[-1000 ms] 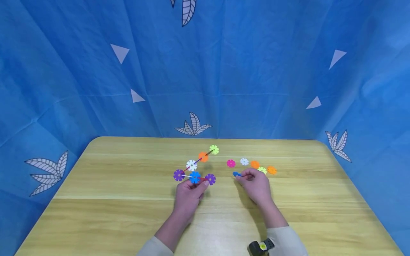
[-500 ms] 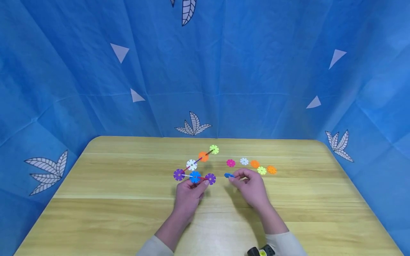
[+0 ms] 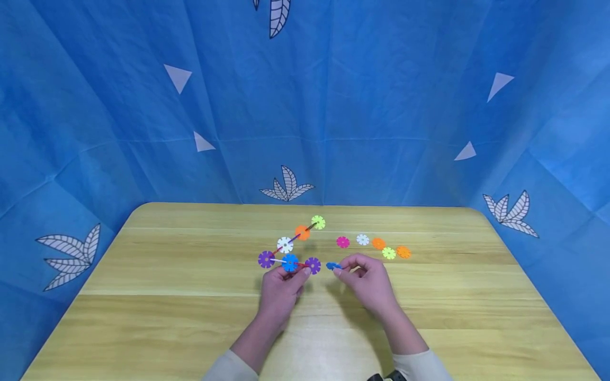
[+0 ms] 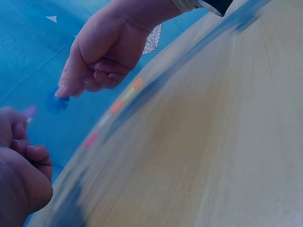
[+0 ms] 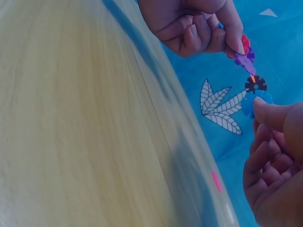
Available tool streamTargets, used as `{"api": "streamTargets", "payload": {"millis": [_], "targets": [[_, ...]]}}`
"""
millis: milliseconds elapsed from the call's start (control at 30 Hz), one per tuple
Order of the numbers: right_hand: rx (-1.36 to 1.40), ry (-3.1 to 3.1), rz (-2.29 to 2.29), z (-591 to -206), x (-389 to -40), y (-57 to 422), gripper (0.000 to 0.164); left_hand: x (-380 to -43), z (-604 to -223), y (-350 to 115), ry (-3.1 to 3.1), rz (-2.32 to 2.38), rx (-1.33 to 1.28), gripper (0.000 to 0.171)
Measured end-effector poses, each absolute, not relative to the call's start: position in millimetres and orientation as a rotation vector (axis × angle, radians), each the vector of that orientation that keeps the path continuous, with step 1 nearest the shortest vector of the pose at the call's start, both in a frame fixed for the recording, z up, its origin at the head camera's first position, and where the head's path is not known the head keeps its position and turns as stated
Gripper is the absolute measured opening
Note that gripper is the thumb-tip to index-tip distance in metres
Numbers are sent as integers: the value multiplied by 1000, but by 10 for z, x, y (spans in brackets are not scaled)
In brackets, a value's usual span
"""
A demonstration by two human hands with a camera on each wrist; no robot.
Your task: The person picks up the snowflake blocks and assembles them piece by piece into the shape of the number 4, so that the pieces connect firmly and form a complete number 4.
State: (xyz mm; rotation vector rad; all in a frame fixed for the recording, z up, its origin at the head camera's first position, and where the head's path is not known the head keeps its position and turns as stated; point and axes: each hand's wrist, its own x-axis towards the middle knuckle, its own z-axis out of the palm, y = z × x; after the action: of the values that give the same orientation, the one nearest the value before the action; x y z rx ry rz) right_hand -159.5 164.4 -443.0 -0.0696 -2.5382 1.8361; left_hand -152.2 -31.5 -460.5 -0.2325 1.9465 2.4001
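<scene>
In the head view my left hand holds a chain of notched plastic discs near its right end, by a purple disc. From there the chain runs left through a blue disc to another purple disc, then bends away through a white disc and an orange disc to a lime disc. Edge-on discs join these. My right hand pinches a loose blue disc between thumb and forefinger, a small gap from the chain's end. The right wrist view also shows this blue disc.
Behind my right hand, several loose discs lie on the wooden table: a pink disc, a pale disc, a lime disc and orange ones. A blue patterned curtain hangs behind the table's far edge.
My right hand has brought the blue disc leftward and slightly nearer to me, close to the chain's purple end disc. The left hand and the chain stay nearly still.
</scene>
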Motion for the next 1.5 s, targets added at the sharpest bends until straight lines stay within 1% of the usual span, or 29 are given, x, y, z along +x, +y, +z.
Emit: {"api": "streamTargets", "payload": {"millis": [333, 633, 800, 967, 1067, 1333, 1500], "targets": [[3, -2515, 1875, -4444, -1564, 1599, 11, -1527, -4630, -315, 1952, 2401, -231, 22], [80, -2475, 1882, -4455, -1572, 1567, 11, -1511, -4605, -321, 1938, 2397, -228, 13], [112, -2456, 1882, -4457, -1576, 1542, 13, -1507, -4595, -316, 1907, 2408, -233, 12], [146, -2425, 1872, -4455, -1572, 1521, 14, -1513, -4603, -317, 1886, 2410, -245, 7], [162, -2403, 1859, -4460, -1570, 1509, 14, -1511, -4605, -318, 1875, 2406, -247, 7], [128, -2395, 1788, -4456, -1566, 1454, 14, -1493, -4634, -312, 1868, 2383, -238, 5], [100, -2392, 1762, -4365, -1533, 1399, 14, -1490, -4647, -301, 1864, 2401, -252, 5]]}}
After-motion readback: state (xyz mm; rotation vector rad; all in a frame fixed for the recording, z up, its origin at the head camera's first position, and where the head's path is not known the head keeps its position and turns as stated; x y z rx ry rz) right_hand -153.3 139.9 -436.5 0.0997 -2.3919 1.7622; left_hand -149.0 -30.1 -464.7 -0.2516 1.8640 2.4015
